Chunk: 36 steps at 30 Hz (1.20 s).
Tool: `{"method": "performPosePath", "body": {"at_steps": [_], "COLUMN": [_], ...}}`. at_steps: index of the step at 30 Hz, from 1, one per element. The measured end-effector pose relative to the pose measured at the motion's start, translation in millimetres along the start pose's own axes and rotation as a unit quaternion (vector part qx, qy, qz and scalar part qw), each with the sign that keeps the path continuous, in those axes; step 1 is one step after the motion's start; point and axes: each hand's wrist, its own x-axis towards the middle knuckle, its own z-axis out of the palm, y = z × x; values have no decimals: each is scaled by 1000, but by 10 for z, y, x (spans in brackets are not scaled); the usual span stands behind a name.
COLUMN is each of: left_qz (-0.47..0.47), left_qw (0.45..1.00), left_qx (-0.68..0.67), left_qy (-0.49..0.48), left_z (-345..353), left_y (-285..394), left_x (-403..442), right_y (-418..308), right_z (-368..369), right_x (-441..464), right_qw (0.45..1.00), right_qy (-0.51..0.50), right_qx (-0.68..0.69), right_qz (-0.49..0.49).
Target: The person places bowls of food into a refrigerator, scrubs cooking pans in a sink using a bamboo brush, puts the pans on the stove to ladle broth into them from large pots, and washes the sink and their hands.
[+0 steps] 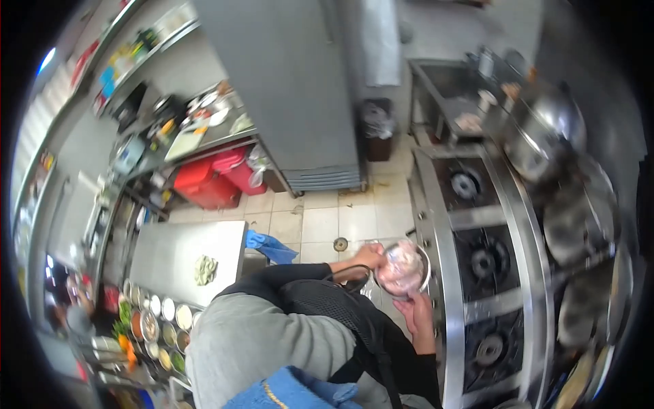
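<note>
A round metal bowl (428,271) hangs in front of me, beside the stove's front edge. Pale pink raw meat (400,269), perhaps chicken, heaps up inside it and hides most of the bowl. My left hand (370,256) is closed at the bowl's left side, its fingers curled at the rim. From below right, my right hand (417,313) grips the bowl's near side, thumb and fingers against it. Something clear, like plastic, shows beneath the left hand; I cannot make it out.
To the right runs a stove (485,262) with several burners and large pots (538,136) behind it. A sink (436,88) stands at the back. On the left are a steel counter (163,252), a blue cloth (272,247) and red bins (204,183). A tall fridge (293,88) stands ahead.
</note>
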Motion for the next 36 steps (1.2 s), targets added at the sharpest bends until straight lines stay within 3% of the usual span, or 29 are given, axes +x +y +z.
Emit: {"method": "performPosePath", "body": {"at_steps": [2, 4, 8, 10, 11, 12, 13, 14, 15, 16, 18, 19, 20, 23, 30, 31, 32, 33, 34, 36], "left_qz": [-1, -19, -31, 14, 108, 198, 311, 392, 450, 455, 550, 565, 555, 542, 569, 522, 550, 535, 504, 522], "left_qw": [1000, 996, 972, 937, 939, 953, 934, 913, 855, 833, 692, 665, 685, 676, 652, 659, 610, 618, 687, 706], "left_qx": [-22, 82, -28, 11, 85, 22, 169, 87, 112, 129, 164, 150, 127, 162, 218, 242, 273, 283, 248, 238], "left_qy": [6, 33, -229, -349, -315, -230, -44, 80, 233, 289, 438, 464, 455, 472, 450, 484, 502, 503, 462, 416], "left_z": [-64, -138, -659, -1228, -1553, -1858, -2175, -2470, -2766, -3051, -3497, -3604, -3636, -3548, -3670, -3580, -3554, -3486, -3378, -3429], "left_y": [-103, -36, 341, 1025, 1166, 1417, 1847, 2590, 3123, 3807, 4695, 5056, 5303, 5631, 5557, 5525, 5449, 5391, 5278, 4973], "left_x": [132, 310, 741, 1091, 1592, 1991, 2518, 2505, 2871, 2891, 3434, 3514, 3495, 3814, 3806, 3576, 3483, 3282, 2902, 2494], "right_y": [-37, -101, -249, -276, -309, -318, -296, -296, -295, -320, -379, -420, -463, -585, -1001, -1082, -1167, -1263, -1325, -1444], "right_z": [149, 300, 592, 673, 665, 625, 556, 498, 445, 448, 541, 597, 662, 825, 908, 943, 980, 1000, 1020, 1047], "right_x": [208, 409, 1019, 1256, 1370, 1521, 1642, 1721, 1800, 1871, 1990, 2010, 2055, 2197, 2379, 2452, 2554, 2674, 2800, 3063], "right_qw": [998, 991, 972, 957, 952, 948, 945, 941, 936, 932, 923, 920, 918, 917, 933, 938, 942, 945, 947, 940], "right_qy": [11, 50, 127, 169, 175, 180, 197, 217, 236, 254, 282, 291, 297, 299, 227, 207, 188, 169, 152, 154], "right_qx": [-64, -123, -195, -225, -233, -239, -236, -235, -234, -230, -227, -227, -226, -223, -218, -215, -218, -226, -235, -291], "right_qz": [-8, -12, -47, -73, -91, -112, -113, -114, -116, -121, -127, -130, -135, -145, -176, -175, -172, -167, -156, -93]}}
